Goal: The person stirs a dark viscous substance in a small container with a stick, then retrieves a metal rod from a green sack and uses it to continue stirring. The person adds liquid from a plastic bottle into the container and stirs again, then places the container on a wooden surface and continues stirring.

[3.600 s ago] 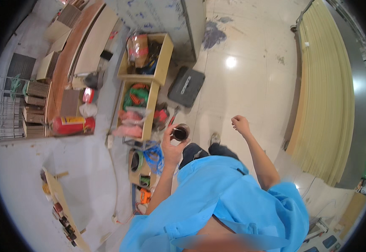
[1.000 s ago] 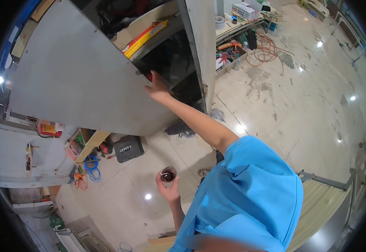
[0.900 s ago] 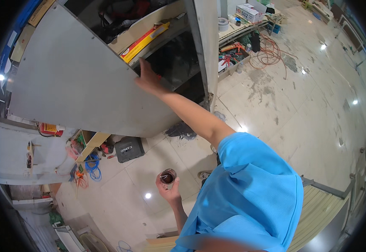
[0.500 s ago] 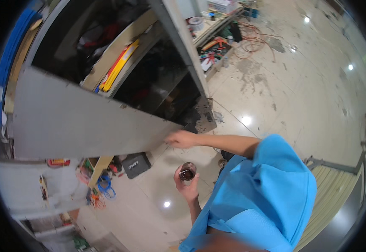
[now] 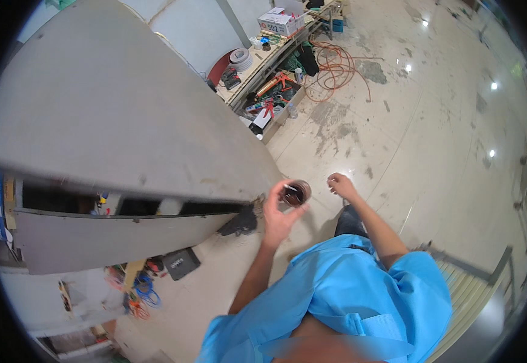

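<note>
A clear round glass [image 5: 295, 193] with dark brown liquid in it is in my left hand [image 5: 277, 216], thumb and fingers wrapped around its side. To its right, my right hand [image 5: 341, 185] is over the floor with loosely bent fingers and nothing visible in them. Left of the glass stands a tall grey metal cabinet. Its large upper door [image 5: 124, 109] and lower door [image 5: 130, 242] have a narrow dark gap between them. Only slivers of the shelves and the things on them show through that gap.
Along the wall, a low bench [image 5: 263, 63] holds a tape roll [image 5: 241, 58], a drill and a white box [image 5: 280, 23]. Below is a tool bin with caulking guns. An orange hose [image 5: 336, 69] coils on the floor. A black case [image 5: 181, 263] and blue cable [image 5: 147, 292] lie lower left.
The cabinet's upper door has swung inward, covering most of the shelves. My right hand has left the cabinet and moved right. My left hand has raised the glass. The view has shifted.
</note>
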Demonstrator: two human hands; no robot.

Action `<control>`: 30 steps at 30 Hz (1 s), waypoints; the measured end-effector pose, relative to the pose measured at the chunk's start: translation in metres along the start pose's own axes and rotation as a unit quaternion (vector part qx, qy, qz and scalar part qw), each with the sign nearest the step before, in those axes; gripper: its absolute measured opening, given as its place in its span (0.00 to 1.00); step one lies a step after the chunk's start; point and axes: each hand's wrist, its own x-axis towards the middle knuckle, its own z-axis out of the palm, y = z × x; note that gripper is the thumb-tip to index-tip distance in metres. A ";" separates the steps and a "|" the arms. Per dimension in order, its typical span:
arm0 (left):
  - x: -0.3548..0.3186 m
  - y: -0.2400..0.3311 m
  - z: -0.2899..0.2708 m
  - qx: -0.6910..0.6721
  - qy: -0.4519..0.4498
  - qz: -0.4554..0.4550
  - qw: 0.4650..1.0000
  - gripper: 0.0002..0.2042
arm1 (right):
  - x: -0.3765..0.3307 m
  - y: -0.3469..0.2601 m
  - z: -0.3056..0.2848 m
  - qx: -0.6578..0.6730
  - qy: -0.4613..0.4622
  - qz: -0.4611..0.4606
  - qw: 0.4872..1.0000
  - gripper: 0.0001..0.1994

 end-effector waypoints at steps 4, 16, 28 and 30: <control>0.100 -0.018 0.042 0.112 0.062 0.036 0.991 0.33 | 0.032 -0.018 -0.047 0.050 -0.065 0.052 0.995 0.13; 0.171 -0.040 0.065 0.280 0.270 -0.128 0.912 0.34 | 0.300 -0.145 -0.110 -0.054 -0.190 -0.049 0.979 0.14; 0.423 -0.104 0.100 0.073 0.361 -0.171 0.914 0.39 | 0.645 -0.266 -0.140 -0.217 -0.031 -0.128 0.967 0.43; 0.454 -0.113 0.102 0.067 0.369 -0.164 0.912 0.39 | 0.722 -0.289 -0.129 -0.196 -0.021 -0.159 0.967 0.44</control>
